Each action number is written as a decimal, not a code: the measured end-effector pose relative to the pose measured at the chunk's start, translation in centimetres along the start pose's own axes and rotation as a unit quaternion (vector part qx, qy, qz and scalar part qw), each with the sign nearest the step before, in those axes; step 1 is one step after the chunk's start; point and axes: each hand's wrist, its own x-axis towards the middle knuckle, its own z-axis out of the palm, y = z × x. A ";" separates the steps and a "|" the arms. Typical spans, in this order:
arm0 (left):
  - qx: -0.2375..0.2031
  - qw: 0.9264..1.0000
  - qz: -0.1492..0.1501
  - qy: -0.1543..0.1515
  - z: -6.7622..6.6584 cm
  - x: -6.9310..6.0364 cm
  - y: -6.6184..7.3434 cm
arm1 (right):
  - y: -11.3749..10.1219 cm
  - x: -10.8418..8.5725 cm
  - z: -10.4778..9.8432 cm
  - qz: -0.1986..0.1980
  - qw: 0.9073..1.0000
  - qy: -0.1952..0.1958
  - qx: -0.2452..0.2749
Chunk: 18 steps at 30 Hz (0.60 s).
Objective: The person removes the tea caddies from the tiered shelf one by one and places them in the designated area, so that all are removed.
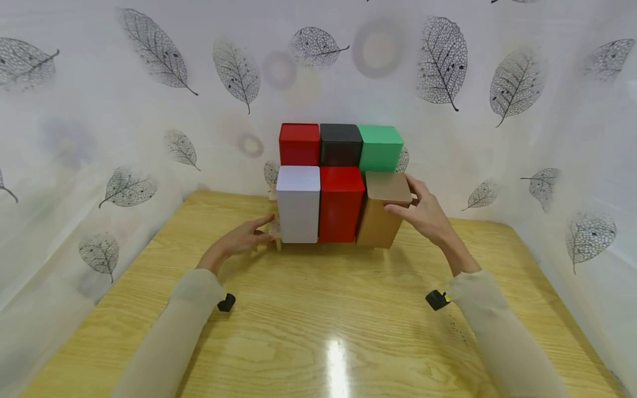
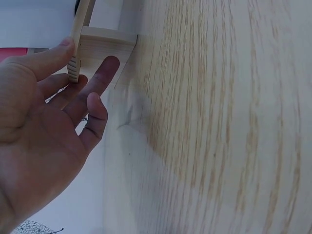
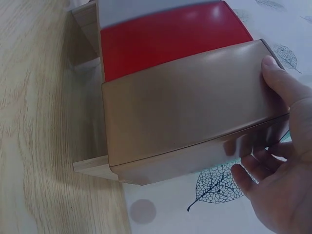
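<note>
Two rows of rectangular boxes stand on a low wooden stand (image 2: 105, 48). In front are a white box (image 1: 298, 207), a red box (image 1: 340, 207) and a gold box (image 1: 383, 221); behind them, a dark red box (image 1: 299, 145), a black box (image 1: 340, 145) and a green box (image 1: 380, 148). My left hand (image 1: 244, 236) pinches the stand's left end between thumb and fingers. At the other end my right hand (image 1: 427, 213) grips the gold box near its top, thumb on the front face. The gold box leans slightly, its top toward the right.
A wood-grain table (image 1: 278, 331) lies beneath the stand. Behind and at both sides rises a pale covering (image 1: 348, 99) printed with leaf patterns. Small black devices (image 1: 437, 299) are worn at both wrists.
</note>
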 end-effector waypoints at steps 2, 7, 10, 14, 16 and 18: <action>-0.001 1.000 -0.003 0.001 0.0 0.0 0.1 | 0.1 -0.1 0.0 -0.001 1.000 0.002 0.006; -0.001 1.000 -0.003 0.000 -0.1 0.0 0.2 | 0.2 -0.4 0.0 0.004 0.999 0.003 0.041; 0.004 1.000 -0.001 -0.002 -0.1 0.1 0.1 | 0.3 -0.6 -0.2 0.003 0.998 0.002 0.056; 0.013 1.000 0.000 -0.003 -0.2 0.1 0.0 | 0.4 -1.2 -0.5 -0.005 0.999 0.002 0.053; 0.021 1.000 0.003 -0.002 -0.2 0.1 0.1 | 0.4 -1.5 -0.8 -0.007 0.999 0.005 0.048; 0.028 1.000 0.007 -0.001 -0.2 0.2 0.2 | 0.4 -2.0 -1.1 -0.005 0.999 0.011 0.043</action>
